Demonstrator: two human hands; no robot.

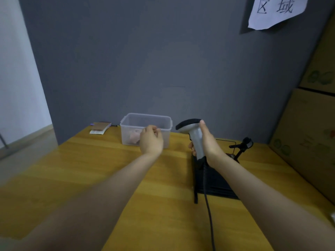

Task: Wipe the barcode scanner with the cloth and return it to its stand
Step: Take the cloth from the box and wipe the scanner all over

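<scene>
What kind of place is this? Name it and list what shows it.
Probably a stockroom or packing area. Stacked cardboard boxes stand on the right, a corded scanner is held in the right hand over a wooden table, and a paper sign marks a zone on the wall.

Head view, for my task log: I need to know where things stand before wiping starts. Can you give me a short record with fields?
right hand: gripping the barcode scanner by its handle, held above the table
left hand: at the near rim of the clear plastic box, fingers curled, nothing visibly held
cloth: pale pink, lying inside the box
stand: black, empty, on the table right of the scanner
cable: hangs from the scanner's handle
table: yellow wood
wiping: not yet begun
</scene>
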